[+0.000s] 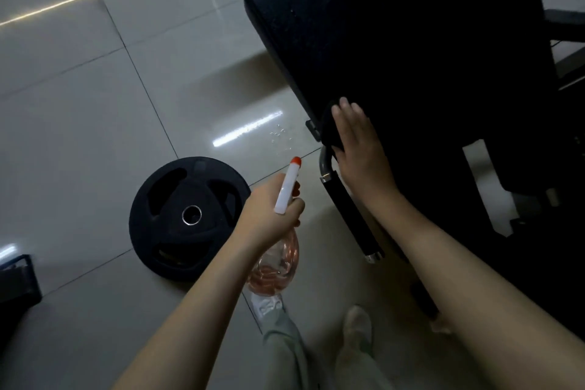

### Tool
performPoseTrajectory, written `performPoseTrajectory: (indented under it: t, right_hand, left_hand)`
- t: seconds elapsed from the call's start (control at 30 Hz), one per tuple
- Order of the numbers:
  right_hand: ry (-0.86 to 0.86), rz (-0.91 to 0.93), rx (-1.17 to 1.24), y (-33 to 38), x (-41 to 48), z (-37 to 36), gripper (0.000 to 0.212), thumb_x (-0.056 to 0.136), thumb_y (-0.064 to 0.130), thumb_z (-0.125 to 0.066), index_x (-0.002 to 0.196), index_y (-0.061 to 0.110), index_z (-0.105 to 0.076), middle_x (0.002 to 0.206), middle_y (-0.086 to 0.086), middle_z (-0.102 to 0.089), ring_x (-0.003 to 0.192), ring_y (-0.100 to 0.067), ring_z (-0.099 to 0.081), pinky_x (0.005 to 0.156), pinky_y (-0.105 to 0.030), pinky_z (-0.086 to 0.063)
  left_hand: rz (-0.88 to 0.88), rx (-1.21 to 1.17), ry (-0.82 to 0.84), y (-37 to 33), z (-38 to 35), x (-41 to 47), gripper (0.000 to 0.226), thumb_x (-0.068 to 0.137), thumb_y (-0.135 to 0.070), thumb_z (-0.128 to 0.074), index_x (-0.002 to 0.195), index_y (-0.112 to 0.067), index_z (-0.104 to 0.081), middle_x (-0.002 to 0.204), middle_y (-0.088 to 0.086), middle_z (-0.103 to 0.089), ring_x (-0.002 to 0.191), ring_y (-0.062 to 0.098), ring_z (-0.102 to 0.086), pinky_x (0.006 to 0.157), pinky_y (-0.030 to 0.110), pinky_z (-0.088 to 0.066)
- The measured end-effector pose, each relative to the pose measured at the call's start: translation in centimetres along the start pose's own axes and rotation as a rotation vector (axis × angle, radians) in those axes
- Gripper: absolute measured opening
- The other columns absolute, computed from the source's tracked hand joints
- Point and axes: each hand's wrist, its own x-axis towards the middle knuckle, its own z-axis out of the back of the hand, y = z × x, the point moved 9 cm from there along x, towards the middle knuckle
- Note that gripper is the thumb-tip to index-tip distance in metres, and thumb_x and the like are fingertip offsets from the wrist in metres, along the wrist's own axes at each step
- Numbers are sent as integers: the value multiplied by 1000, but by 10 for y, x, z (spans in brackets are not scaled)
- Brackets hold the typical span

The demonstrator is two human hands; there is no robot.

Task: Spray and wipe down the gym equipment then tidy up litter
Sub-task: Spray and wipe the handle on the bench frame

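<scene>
Both bare forearms reaching forward, left hand curled round the neck of a spray bottle, right hand flat, fingers straight and close together, palm pressing down on a dark cloth

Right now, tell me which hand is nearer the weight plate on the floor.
Left. The left hand, gripping the spray bottle, is just right of the weight plate; the right hand presses a cloth on the bench pad, farther right.

Glossy pale tiled floor with dark grout lines mirrors streaks of white light.
</scene>
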Motion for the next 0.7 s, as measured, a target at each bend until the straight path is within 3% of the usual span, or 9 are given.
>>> performPoseTrajectory:
  t: [0.1,0.2,0.33,0.4,0.5,0.6,0.7]
  right_hand:
    - [-2,-15,-36,-6,-9,1,61,87,16,-35,146,6,-25,152,-17,-29,141,-33,-22,113,-44,-16]
    - [-19,-15,-57,-5,-11,3,63,85,15,-37,146,4,-27,152,-18,-29,141,-31,-22,114,-41,-15]
    - [-52,11,-40,-6,-7,4,59,87,18,-32,143,4,-26,149,-19,-32,139,-29,-19,118,-25,-1]
    - [-51,26,-25,-6,-7,3,58,88,19,-33,144,6,-23,150,-18,-29,140,-28,-18,118,-27,-3]
    - [-35,11,-23,-8,-9,1,60,88,20,-32,146,9,-19,153,-14,-23,142,-27,-16,117,-34,-9]
    - [-42,13,-17,-5,-8,2,58,90,21,-34,146,10,-20,153,-11,-19,142,-27,-15,117,-39,-14]
    - [-44,13,-24,-5,-7,2,57,92,24,-35,145,9,-21,152,-10,-18,142,-27,-16,116,-36,-11]
  left_hand:
    - [-35,60,29,-13,10,12,25,82,-22,-51,97,-2,-54,92,16,-65,67,26,-68,73,50,-55]
    - [-14,45,67,-16,11,26,16,89,-17,-51,90,-1,-52,87,18,-64,60,20,-68,67,43,-56]
    - [0,-28,43,-19,16,43,5,91,-10,-47,95,-8,-49,76,11,-56,59,20,-68,68,43,-55]
    - [-20,-72,10,-26,22,47,10,92,-7,-46,100,-13,-46,86,18,-58,60,21,-67,73,47,-56]
    - [-10,-139,-27,-30,29,55,10,91,-4,-46,92,-14,-49,100,24,-60,65,25,-67,67,37,-57]
    - [57,-168,-89,-25,38,64,10,91,-5,-48,96,1,-55,100,28,-60,72,33,-66,58,27,-57]
    - [96,-230,-113,-21,45,72,14,91,-7,-49,101,2,-54,102,24,-60,67,26,-67,64,33,-59]
